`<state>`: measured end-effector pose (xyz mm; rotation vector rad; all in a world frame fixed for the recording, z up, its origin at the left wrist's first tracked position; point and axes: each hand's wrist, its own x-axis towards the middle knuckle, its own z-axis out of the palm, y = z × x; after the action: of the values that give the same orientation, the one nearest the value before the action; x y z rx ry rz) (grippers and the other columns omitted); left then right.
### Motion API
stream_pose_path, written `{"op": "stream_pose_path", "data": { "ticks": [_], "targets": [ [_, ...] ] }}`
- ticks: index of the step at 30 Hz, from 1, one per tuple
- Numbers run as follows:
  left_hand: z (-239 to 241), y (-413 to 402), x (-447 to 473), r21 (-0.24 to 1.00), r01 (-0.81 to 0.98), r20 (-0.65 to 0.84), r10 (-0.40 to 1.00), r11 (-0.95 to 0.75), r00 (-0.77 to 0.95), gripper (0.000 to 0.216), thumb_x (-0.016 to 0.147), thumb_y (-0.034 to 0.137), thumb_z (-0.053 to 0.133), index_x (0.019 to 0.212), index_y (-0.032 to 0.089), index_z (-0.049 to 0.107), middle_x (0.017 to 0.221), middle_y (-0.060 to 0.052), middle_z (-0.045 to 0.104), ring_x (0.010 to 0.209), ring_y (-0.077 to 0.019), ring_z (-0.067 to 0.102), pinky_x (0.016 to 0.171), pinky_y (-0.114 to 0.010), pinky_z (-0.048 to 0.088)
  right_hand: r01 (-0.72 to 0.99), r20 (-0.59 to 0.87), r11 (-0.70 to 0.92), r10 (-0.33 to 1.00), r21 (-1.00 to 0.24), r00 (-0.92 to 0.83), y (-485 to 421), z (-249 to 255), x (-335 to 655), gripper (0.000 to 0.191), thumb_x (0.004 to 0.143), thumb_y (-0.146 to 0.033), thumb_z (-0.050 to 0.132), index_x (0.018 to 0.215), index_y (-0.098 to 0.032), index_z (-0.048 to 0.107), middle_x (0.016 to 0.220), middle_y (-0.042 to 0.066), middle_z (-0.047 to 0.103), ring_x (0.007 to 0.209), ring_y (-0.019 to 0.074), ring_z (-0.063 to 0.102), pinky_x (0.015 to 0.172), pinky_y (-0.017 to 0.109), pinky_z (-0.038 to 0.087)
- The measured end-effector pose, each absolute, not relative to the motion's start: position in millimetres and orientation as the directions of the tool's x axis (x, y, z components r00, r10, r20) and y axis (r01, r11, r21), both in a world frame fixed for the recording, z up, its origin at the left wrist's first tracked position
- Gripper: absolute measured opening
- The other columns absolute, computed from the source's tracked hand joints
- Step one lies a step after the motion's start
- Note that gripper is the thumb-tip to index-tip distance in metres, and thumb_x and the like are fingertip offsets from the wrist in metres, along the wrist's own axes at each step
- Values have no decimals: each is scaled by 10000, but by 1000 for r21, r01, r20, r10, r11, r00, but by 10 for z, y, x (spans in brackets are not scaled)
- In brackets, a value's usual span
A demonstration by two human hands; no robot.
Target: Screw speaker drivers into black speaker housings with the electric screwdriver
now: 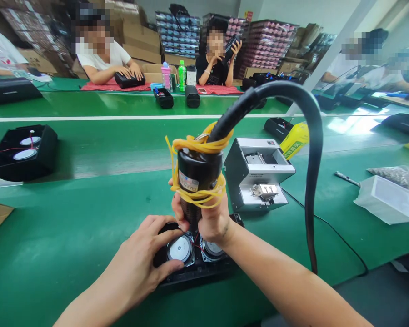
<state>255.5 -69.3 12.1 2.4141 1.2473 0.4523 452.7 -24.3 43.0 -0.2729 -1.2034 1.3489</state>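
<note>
The left hand (141, 252) is spread, thumb and fingers about a speaker (179, 248) in the case (194, 276) below both hands. Just beside it, the right hand (216, 220) grips the driver (204, 164) – upright over the case. Beyond, to that hand's right, stands a machine (264, 170) – farther off, two people (100, 54) sit.

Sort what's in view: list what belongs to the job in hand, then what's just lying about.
In the job:
black corded tool, gripped by the right hand
left speaker, the left hand at its edge
right speaker
black housing around both speakers
silver machine, probably, standing nearby

Lying about, it seems:
pink bottle
green bottle
cardboard boxes
</note>
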Motion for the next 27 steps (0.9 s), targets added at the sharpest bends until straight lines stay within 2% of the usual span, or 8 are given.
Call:
{"op": "stream_pose_path", "data": {
  "ticks": [6,12,16,19,21,23,25,27],
  "targets": [
    [101,-683,2550,480,695,97,820,-535,565,499,885,373,883,1354,429,724,1364,-27,691,1255,-300,673,998,-485,678,-569,545,331,798,-753,-258,-228,412,4541,496,1015,-737,634,1010,-243,586,702,-33,566,509,119,518,428,233,404],
    [134,-673,2543,437,702,109,808,-563,580,336,878,377,875,1201,369,785,1422,-41,698,1250,-317,686,916,-438,696,-497,576,393,764,-773,-292,-237,374,4570,497,1051,-738,551,1047,-243,600,697,-24,592,550,150,545,475,273,450],
    [114,-684,2542,437,702,121,810,-563,574,427,885,389,872,1297,394,763,1439,-36,697,1275,-316,684,981,-457,687,-476,533,367,799,-799,-279,-262,414,4546,523,1033,-777,542,978,-257,567,663,-44,553,528,140,510,499,285,447],
    [72,-687,2541,441,691,147,806,-573,574,482,901,429,860,1366,432,735,1449,-26,698,1294,-318,680,1006,-473,687,-519,515,341,824,-784,-236,-288,552,4559,523,1001,-784,606,992,-262,562,671,-49,565,494,128,506,468,268,437],
    [44,-701,2518,451,679,169,802,-580,573,445,949,486,811,1384,453,724,1497,-22,678,1347,-320,659,1069,-503,667,-560,510,342,843,-754,-172,-321,722,4650,546,976,-794,650,1095,-263,607,680,-51,597,453,122,511,413,243,422],
    [16,-737,2462,473,678,187,815,-564,548,412,1021,575,697,1417,462,703,1591,-26,620,1434,-325,615,1140,-539,628,-561,522,417,852,-715,-32,-372,940,4843,604,951,-818,678,1212,-275,651,683,-59,620,412,113,497,365,221,408],
    [-22,-792,2377,496,672,207,826,-550,524,505,1045,695,580,1482,456,663,1686,-42,540,1509,-348,562,1161,-565,609,-472,566,570,807,-672,167,-429,1163,5135,605,952,-828,667,1206,-280,698,669,-66,617,387,104,477,347,216,414],
    [-87,-850,2283,501,643,255,809,-579,529,658,985,826,549,1507,440,653,1715,-62,512,1524,-394,544,1137,-588,618,-320,619,687,726,-652,298,-473,1347,5476,595,973,-827,621,1159,-272,726,640,-65,608,368,111,471,334,225,417]
  ]
}}
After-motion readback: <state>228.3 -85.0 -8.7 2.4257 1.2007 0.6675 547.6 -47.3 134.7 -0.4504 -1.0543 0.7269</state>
